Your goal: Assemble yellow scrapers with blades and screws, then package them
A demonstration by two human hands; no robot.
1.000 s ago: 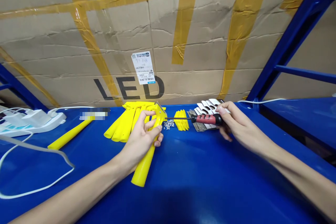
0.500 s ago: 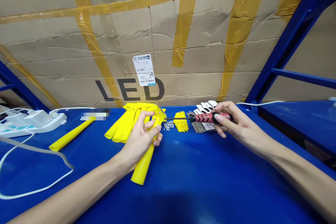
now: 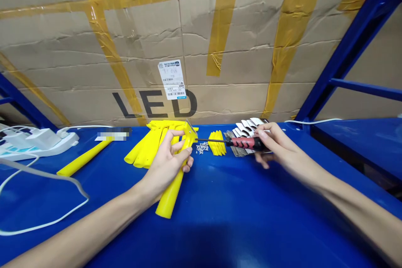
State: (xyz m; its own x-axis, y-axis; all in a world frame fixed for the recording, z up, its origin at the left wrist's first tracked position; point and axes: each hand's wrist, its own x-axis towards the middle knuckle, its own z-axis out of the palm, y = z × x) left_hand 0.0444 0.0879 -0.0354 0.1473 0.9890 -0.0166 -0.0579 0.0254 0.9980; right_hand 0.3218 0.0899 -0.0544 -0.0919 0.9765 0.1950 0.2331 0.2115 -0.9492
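My left hand (image 3: 168,157) is wrapped round a yellow plastic scraper (image 3: 170,201), its hollow handle slanting down toward me. A thin metal blade edge (image 3: 190,125) shows at the scraper's head. In my right hand (image 3: 279,146) is a red-and-black screwdriver (image 3: 246,143), held nearly level, fingers around the rear of its grip. Its shaft points left, with the tip at the scraper's head; the screw there is hard to make out. Small loose screws (image 3: 202,148) lie just beyond my left fingers. Thin yellow pieces (image 3: 216,143) lie in a row beneath the shaft.
Several yellow handles (image 3: 141,148) are piled behind my left hand. White and grey flat pieces (image 3: 237,150) lie behind the screwdriver. A finished-looking yellow scraper (image 3: 84,157), a power strip (image 3: 59,146) and cables are on the left. A large cardboard box (image 3: 141,58) stands behind the blue table (image 3: 238,213).
My right fingers have shifted on the screwdriver's grip, and less of its rear end shows. The tip stays at the scraper's head. My left hand keeps its hold; the view has shifted slightly.
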